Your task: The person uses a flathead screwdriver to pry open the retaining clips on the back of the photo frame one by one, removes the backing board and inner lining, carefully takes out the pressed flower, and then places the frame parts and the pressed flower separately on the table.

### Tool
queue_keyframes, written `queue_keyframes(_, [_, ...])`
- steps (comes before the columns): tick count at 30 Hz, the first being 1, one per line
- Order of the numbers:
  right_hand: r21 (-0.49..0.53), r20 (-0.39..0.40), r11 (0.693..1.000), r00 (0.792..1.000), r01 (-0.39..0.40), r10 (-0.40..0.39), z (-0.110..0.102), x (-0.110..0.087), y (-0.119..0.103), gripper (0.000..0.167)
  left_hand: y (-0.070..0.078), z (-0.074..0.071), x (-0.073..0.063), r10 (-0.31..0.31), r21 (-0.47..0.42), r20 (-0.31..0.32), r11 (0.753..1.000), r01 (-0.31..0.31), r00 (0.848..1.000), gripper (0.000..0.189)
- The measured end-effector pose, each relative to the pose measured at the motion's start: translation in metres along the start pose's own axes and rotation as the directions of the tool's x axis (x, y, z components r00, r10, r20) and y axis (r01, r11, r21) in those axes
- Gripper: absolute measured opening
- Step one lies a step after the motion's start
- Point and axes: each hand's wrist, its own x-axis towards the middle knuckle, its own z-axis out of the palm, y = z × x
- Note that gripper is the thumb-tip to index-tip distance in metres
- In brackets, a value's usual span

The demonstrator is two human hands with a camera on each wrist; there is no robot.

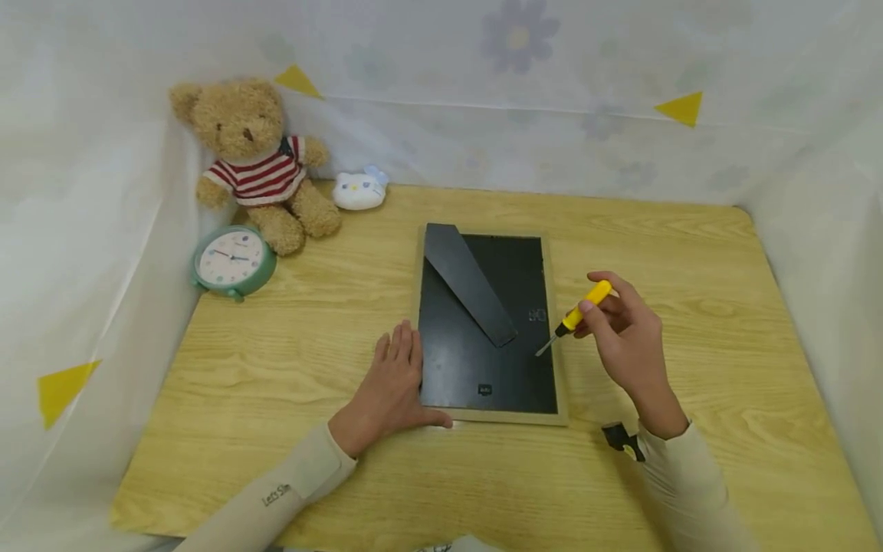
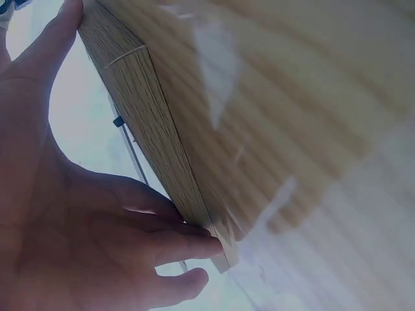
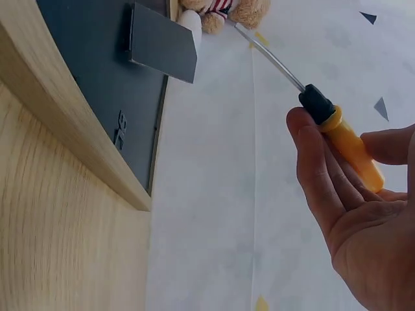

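A picture frame (image 1: 455, 376) with a light wood border lies face down on the table, its black back and slanting stand leg (image 1: 469, 284) uppermost. My left hand (image 1: 389, 387) rests against the frame's near left corner, fingers along the left side and thumb at the near edge; in the left wrist view its fingertips touch the wooden border (image 2: 152, 123). In my right hand (image 1: 631, 341) is a screwdriver (image 1: 582, 307) with a yellow handle and black collar, held by thumb and fingers. The metal tip points down-left over the frame's right side; whether it touches the back I cannot tell.
At the back left sit a teddy bear (image 1: 265, 169) in a striped shirt, a white cat-shaped plush (image 1: 359, 192) and a green alarm clock (image 1: 234, 261). Pale curtains (image 1: 441, 138) with yellow pennants surround the wooden table (image 1: 690, 307) at the back and sides.
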Motion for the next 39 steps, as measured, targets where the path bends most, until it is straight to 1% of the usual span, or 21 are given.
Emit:
queue_keyframes(3, [0.021, 0.009, 1.000, 1.000, -0.021, 0.021, -0.001, 0.001, 0.003, 0.042, -0.004, -0.001, 0.002, 0.001, -0.030, 0.030, 1.000, -0.001, 1.000, 0.138])
queue_keyframes(6, [0.048, 0.024, 0.997, 0.998, -0.064, 0.062, 0.001, 0.000, 0.007, 0.041, -0.009, -0.003, 0.006, 0.009, -0.065, 0.066, 0.998, -0.005, 0.998, 0.138])
queue_keyframes(9, [0.089, 0.041, 0.990, 0.993, -0.111, 0.107, 0.003, -0.002, 0.011, 0.040, -0.015, -0.006, 0.009, 0.028, -0.091, 0.087, 0.996, -0.020, 0.996, 0.138])
queue_keyframes(13, [0.145, 0.083, 0.969, 0.979, -0.198, 0.188, 0.003, -0.002, 0.017, 0.038, -0.023, -0.011, 0.016, 0.061, -0.098, 0.076, 0.994, -0.053, 0.995, 0.138])
queue_keyframes(14, [0.145, 0.104, 0.963, 0.971, -0.228, 0.214, 0.003, -0.003, 0.019, 0.039, -0.025, -0.013, 0.018, 0.070, -0.096, 0.073, 0.993, -0.063, 0.995, 0.139])
queue_keyframes(16, [0.146, 0.153, 0.943, 0.949, -0.299, 0.277, 0.002, -0.005, 0.025, 0.041, -0.028, -0.014, 0.021, 0.095, -0.087, 0.068, 0.992, -0.089, 0.993, 0.139])
queue_keyframes(18, [0.138, 0.204, 0.916, 0.916, -0.375, 0.345, 0.000, -0.007, 0.033, 0.044, -0.031, -0.015, 0.024, 0.112, -0.083, 0.077, 0.991, -0.106, 0.991, 0.139])
queue_keyframes(22, [0.137, 0.286, 0.850, 0.842, -0.508, 0.457, 0.000, -0.012, 0.048, 0.046, -0.039, -0.015, 0.029, 0.132, -0.093, 0.117, 0.988, -0.122, 0.984, 0.139])
queue_keyframes(23, [0.139, 0.300, 0.838, 0.829, -0.528, 0.473, 0.001, -0.012, 0.051, 0.045, -0.041, -0.015, 0.029, 0.134, -0.099, 0.124, 0.988, -0.122, 0.983, 0.139])
queue_keyframes(24, [0.139, 0.310, 0.830, 0.819, -0.541, 0.482, 0.001, -0.013, 0.054, 0.044, -0.043, -0.015, 0.030, 0.135, -0.101, 0.131, 0.987, -0.122, 0.982, 0.140])
queue_keyframes(26, [0.133, 0.325, 0.821, 0.807, -0.555, 0.493, 0.002, -0.016, 0.058, 0.042, -0.047, -0.015, 0.031, 0.140, -0.111, 0.137, 0.986, -0.125, 0.981, 0.140])
queue_keyframes(30, [0.120, 0.340, 0.820, 0.799, -0.560, 0.496, 0.004, -0.020, 0.061, 0.040, -0.051, -0.015, 0.033, 0.144, -0.122, 0.134, 0.984, -0.128, 0.981, 0.141])
queue_keyframes(34, [0.107, 0.352, 0.814, 0.787, -0.571, 0.506, 0.007, -0.022, 0.063, 0.039, -0.052, -0.015, 0.034, 0.144, -0.128, 0.122, 0.983, -0.128, 0.982, 0.142])
queue_keyframes(39, [0.095, 0.366, 0.811, 0.778, -0.578, 0.511, 0.010, -0.022, 0.064, 0.038, -0.053, -0.016, 0.035, 0.160, -0.115, 0.103, 0.982, -0.148, 0.982, 0.141])
